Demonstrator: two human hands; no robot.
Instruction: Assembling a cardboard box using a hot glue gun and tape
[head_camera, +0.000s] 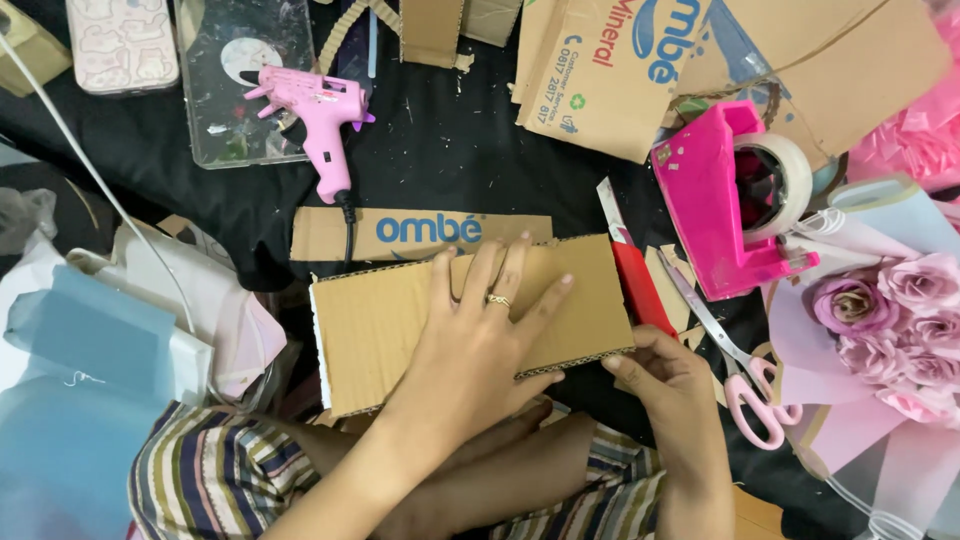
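Note:
A rectangular piece of brown corrugated cardboard (375, 325) lies over my lap. My left hand (480, 335) presses flat on top of it, fingers spread, with a ring on one finger. My right hand (665, 385) pinches the cardboard's lower right corner from underneath. A red box cutter (638, 285) lies just past the cardboard's right edge, close to my right hand. A cardboard strip with blue print (420, 232) sits behind the piece.
A pink glue gun (318, 115) rests on a clear tray (225, 120) at the back. A pink tape dispenser (725, 200) and pink-handled scissors (745, 385) lie to the right, beside a pink rose bouquet (900, 320). Cardboard boxes (620, 70) stand behind; blue and white paper (90, 350) lies left.

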